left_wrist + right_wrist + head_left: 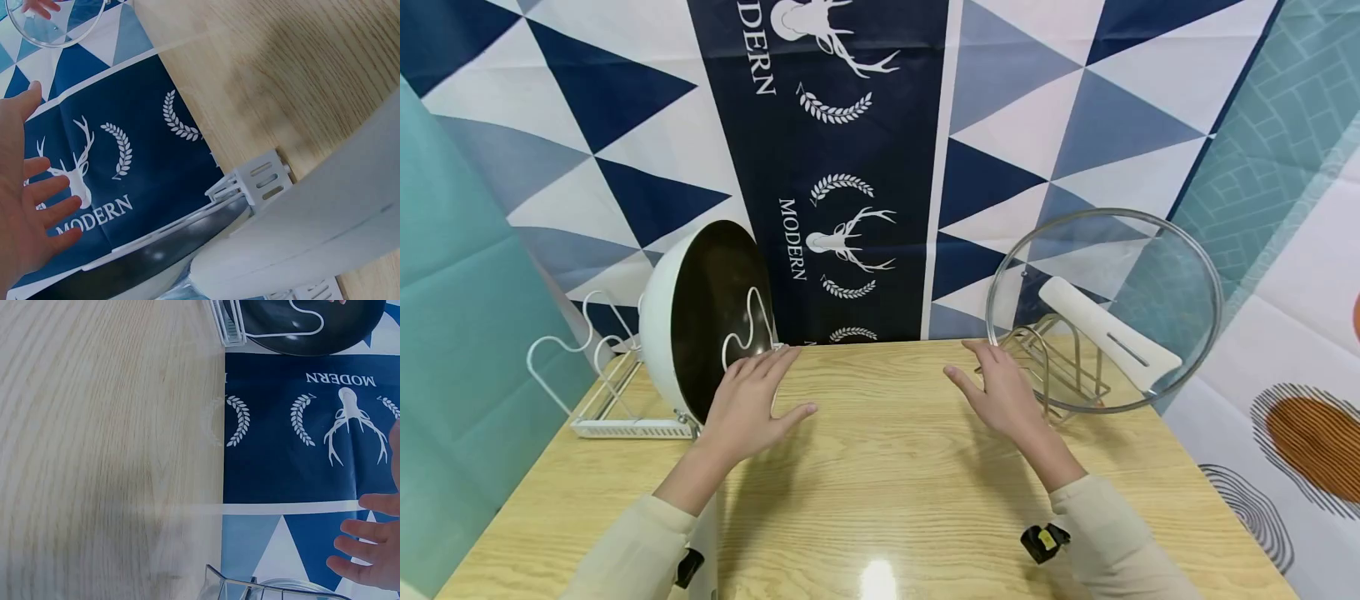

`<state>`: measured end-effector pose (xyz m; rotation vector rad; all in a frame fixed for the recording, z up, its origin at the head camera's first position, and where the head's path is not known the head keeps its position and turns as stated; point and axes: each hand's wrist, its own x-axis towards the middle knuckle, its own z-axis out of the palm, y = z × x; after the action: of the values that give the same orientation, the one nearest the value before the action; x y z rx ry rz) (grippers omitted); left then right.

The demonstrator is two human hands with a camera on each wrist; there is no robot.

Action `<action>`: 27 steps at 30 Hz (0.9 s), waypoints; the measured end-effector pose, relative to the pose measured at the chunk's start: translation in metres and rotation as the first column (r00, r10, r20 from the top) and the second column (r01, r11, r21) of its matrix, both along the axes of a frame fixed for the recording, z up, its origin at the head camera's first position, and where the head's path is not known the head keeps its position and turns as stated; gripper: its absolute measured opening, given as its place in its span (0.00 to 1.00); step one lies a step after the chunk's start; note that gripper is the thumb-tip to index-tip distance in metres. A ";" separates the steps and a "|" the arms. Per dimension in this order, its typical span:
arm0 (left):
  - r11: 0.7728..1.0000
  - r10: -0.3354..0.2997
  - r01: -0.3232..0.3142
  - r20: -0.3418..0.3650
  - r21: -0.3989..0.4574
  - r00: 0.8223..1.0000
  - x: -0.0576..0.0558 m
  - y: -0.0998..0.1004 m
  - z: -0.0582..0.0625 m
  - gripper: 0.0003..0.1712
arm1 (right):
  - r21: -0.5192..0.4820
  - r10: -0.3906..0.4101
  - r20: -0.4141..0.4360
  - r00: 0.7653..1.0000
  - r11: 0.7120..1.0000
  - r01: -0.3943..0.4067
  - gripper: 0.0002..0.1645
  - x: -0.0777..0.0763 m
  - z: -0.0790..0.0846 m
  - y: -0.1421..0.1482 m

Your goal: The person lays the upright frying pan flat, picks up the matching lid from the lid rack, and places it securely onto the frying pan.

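Both hands up over the table, fingers extended, thumbs held away, nothing in either grasp. Left hand [748, 408] palm down, fingers lightly fanned, crossing the near right edge of a deep pan [715, 308], white outside and dark inside; contact cannot be told. Right hand [1003, 392] likewise loose, fingertips pointing far and left, just beside a gold wire rack [1047, 379]; contact also uncertain.

Pan stands on its side at the left of the scene, in a white metal rack [632, 428] with wavy wire dividers, dark hollow facing right. Its long white handle [300, 244] runs to the near side, below the left forearm.

At right, a round clear glass lid [1101, 329], metal-rimmed, with a long white grip, tilted up in the gold rack. Pale wood-grain table [865, 467] beneath everything. Far side: navy cloth panel [857, 150] with white stag heads and "MODERN", triangles flanking it. Cream sleeves [1112, 533] on both arms.
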<state>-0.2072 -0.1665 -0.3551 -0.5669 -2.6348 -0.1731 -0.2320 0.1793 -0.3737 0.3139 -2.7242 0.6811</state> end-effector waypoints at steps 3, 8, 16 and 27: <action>1.000 -0.009 0.010 -0.017 0.015 1.000 0.001 -0.001 -0.001 0.47 | -0.037 -0.004 0.023 1.000 0.999 0.005 0.37 0.001 -0.001 -0.002; 0.999 -0.026 0.027 -0.039 0.031 0.999 0.002 -0.002 -0.003 0.46 | -0.089 0.002 0.076 0.997 0.996 0.005 0.39 0.004 -0.004 -0.004; 0.993 -0.035 0.036 -0.010 0.109 0.999 0.007 -0.006 -0.005 0.47 | -0.178 0.016 0.137 0.990 0.984 0.008 0.36 0.007 -0.010 -0.008; 0.986 -0.018 0.013 0.029 0.163 0.999 0.015 -0.013 -0.009 0.44 | -0.251 0.053 0.111 0.992 0.968 -0.024 0.30 0.011 -0.017 -0.013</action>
<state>-0.1923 -0.1799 -0.3641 -0.5332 -2.6145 -0.4014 -0.2206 0.1658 -0.3904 0.2748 -2.7055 1.0720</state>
